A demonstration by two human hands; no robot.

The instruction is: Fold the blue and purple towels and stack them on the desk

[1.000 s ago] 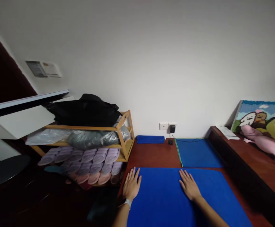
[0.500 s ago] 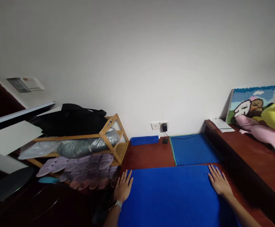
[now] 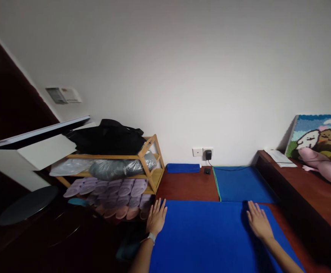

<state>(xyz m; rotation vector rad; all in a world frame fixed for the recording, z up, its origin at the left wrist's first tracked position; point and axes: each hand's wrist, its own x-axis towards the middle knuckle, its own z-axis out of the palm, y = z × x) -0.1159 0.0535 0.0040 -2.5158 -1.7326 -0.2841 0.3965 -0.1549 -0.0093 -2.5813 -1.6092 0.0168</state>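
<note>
A large blue cloth (image 3: 202,235) lies spread over the reddish-brown table, reaching past the bottom of the view. My left hand (image 3: 156,217) is at its far left corner, palm down with fingers stretched out. Over the right part of the cloth is my right hand (image 3: 258,221), fingers extended and holding nothing; it casts a shadow on the fabric to its left. Beyond the large cloth lies a second blue cloth (image 3: 243,184) with a green edge. A folded blue cloth (image 3: 183,168) rests against the wall.
A black plug (image 3: 208,154) sits in the wall socket, its cable trailing across the green-edged cloth. Left stands a wooden rack (image 3: 151,167) with slippers (image 3: 125,187) and a black bag (image 3: 108,138). On the raised ledge at right are a pink plush toy (image 3: 324,165) and papers (image 3: 280,157).
The view has turned left, so the scene sits further right. My right hand has moved inward from the cloth's far right corner. My left hand stays at the left corner.
</note>
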